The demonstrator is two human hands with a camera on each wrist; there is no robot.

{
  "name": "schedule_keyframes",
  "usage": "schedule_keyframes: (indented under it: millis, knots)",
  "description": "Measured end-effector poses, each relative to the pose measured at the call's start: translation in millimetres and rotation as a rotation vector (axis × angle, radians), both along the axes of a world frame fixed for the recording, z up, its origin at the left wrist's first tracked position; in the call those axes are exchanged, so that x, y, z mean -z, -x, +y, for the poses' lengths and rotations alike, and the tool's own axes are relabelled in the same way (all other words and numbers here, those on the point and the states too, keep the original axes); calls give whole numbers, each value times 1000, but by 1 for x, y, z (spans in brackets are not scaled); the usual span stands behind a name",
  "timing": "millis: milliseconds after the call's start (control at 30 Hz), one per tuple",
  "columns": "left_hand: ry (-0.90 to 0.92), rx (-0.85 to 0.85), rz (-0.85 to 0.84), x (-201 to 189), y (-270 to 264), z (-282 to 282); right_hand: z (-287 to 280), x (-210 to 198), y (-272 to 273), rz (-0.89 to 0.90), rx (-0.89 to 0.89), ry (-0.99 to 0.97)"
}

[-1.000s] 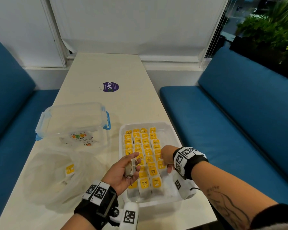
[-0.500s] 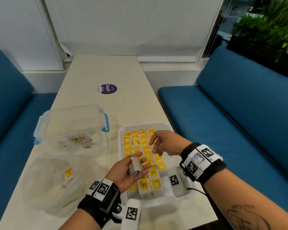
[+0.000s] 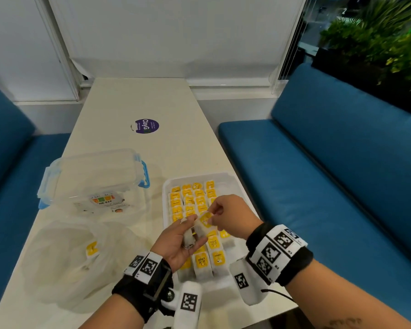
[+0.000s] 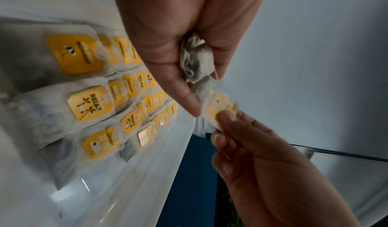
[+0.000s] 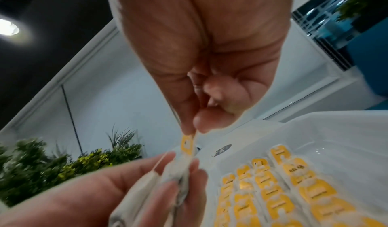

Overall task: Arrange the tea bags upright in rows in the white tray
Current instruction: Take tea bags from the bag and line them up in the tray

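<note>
My left hand (image 3: 179,241) cups a small bunch of soft paper tea bags (image 4: 196,64) above the white plastic tray (image 3: 226,178) while my right hand (image 3: 233,216) pinches one bag's yellow tag (image 4: 222,108). They look featherlight, limp and tearable, so I'd grip by the stiffer tag.

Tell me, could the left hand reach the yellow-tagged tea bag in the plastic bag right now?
Probably not yet: the left hand is holding tea bags, so it isn't free, though the plastic bag lies close beside it.

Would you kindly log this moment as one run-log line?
left hand: holds tea bags | right hand: pinches one bag's yellow tag | white tray: rows partly filled
</note>
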State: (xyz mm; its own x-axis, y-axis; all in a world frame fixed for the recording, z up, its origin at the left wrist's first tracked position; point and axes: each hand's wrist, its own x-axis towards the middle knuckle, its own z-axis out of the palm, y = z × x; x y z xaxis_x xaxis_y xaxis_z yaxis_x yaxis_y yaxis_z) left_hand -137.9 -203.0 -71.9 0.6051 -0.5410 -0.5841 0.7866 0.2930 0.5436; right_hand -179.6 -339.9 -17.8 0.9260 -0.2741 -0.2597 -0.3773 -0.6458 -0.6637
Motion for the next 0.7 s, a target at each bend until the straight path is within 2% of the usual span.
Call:
schedule_keyframes:
  millis: [167,300,533,700]
  knots:
    - [-20,21,-10,1,2,1,-11,-7,5,-17,18,-125]
    - [-27,36,-35,2,4,-2,-6,-4,5,15,27,-109]
    - [-9,131,-128,1,6,0,-7,-3,6,-130,159,-75]
    - [-68,154,-143,5,6,5,-18,0,2,-129,191,-45]
